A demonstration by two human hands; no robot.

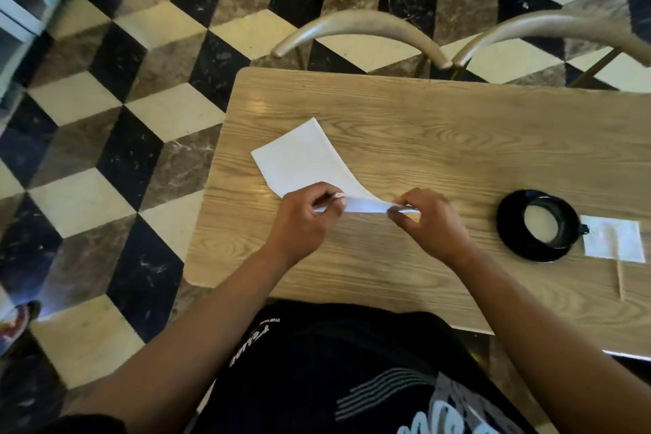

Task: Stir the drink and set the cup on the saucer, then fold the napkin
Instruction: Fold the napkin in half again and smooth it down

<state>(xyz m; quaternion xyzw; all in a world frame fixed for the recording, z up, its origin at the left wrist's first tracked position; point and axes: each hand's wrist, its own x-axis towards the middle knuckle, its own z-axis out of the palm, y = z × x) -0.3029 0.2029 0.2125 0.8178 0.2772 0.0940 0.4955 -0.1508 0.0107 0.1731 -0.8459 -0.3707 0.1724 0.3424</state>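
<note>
Nearest: person's lap in dark clothing, cut off at bottom edge; printed lettering on it unreadable. Two bare forearms reach up onto one wooden table (440, 137), its right side cut off by the frame. Left hand (299, 222) fingers curled, pinching the near left edge of the one white napkin (303, 158); fingertips partly tucked under the paper, hard to make out. Right hand (429, 222) thumb and fingers curled, pinching the near right corner of the same napkin. Near edge lifted off the table between both hands, far part lying flat near the table's left side. To the right, one black cup (551, 224) with pale drink sits on one black saucer (510, 232), seen from above, handle barely visible. Just beside it, one white paper (613, 240), slightly blurred. One thin stick (620, 280) near the right edge. Beyond the table: two curved chair backs (359, 25), second cut off right; checkered floor (141, 46).
</note>
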